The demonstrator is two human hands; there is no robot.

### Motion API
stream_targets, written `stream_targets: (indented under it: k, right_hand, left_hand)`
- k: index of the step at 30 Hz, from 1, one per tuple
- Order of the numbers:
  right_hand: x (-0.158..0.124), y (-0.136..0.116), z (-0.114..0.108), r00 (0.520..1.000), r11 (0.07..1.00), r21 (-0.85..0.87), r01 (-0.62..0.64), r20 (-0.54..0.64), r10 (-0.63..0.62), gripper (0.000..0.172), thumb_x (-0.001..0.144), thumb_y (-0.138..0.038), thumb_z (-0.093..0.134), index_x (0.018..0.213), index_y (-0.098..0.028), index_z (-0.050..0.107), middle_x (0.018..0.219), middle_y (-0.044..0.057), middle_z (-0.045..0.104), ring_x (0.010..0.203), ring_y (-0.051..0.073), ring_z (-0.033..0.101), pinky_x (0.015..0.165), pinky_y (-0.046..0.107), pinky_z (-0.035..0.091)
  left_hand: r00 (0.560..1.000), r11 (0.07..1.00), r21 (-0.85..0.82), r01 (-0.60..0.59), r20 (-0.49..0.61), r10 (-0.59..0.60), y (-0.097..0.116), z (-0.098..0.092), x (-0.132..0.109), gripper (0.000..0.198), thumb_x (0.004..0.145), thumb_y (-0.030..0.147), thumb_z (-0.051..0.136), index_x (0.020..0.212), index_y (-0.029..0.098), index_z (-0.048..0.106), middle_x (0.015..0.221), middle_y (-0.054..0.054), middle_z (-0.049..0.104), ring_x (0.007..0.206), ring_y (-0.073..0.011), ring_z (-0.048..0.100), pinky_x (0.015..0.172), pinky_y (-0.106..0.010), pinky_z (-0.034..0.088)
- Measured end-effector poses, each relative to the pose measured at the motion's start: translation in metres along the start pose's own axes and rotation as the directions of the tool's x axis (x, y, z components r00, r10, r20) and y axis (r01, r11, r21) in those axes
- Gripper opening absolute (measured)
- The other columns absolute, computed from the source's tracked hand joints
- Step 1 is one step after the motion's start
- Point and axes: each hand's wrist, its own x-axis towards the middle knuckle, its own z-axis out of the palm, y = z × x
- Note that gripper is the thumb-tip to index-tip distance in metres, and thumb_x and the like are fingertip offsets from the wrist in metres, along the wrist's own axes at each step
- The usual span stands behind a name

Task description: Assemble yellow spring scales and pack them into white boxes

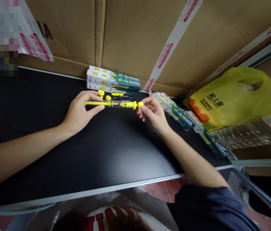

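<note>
Tube (116, 104), clear with yellow fittings, is lying level between both hands over the black table (116, 147). Left hand (77, 110) is curling around its left end, thumb on the near side, fingers behind. Right hand (153, 114) is pinching a small yellow cap (140, 104) between thumb and forefinger, just beside the right end (whether the two are joined, cannot tell). Good handling, I'm judging, is keeping the left hold firm but light and the cap straight in line. Loose yellow pieces (117, 94) are lying just beyond.
</note>
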Motion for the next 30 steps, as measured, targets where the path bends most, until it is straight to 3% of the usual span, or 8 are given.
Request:
stream_targets:
  k: [17, 30]
  right_hand:
    - [-0.0020, 0.0012, -0.0002, 1.000, 0.997, -0.080, -0.001, 0.022, 0.003, 0.038, 0.079, -0.051, 0.078, 0.092, -0.021, 0.057, 0.071, -0.003, 0.067, 0.054, 0.007, 0.057, 0.043, 0.018, 0.042]
    - [-0.0040, 0.0038, -0.0013, 0.995, 0.994, -0.109, -0.007, 0.099, 0.018, 0.040, 0.088, -0.055, 0.066, 0.076, -0.020, 0.054, 0.063, -0.003, 0.062, 0.047, 0.005, 0.042, 0.040, 0.019, 0.028]
  left_hand:
    - [1.000, 1.000, 0.024, -0.019, 0.013, 0.019, 0.0000, 0.0012, 0.0002, 0.014, 0.080, 0.027, 0.075, 0.091, 0.025, 0.067, 0.119, -0.005, 0.068, 0.119, -0.0267, 0.063, 0.110, -0.048, 0.048]
    - [0.998, 0.999, 0.023, -0.049, 0.029, 0.048, 0.0006, 0.0018, -0.0005, 0.016, 0.079, 0.027, 0.076, 0.092, 0.024, 0.067, 0.119, -0.006, 0.068, 0.120, -0.0276, 0.063, 0.113, -0.049, 0.044]
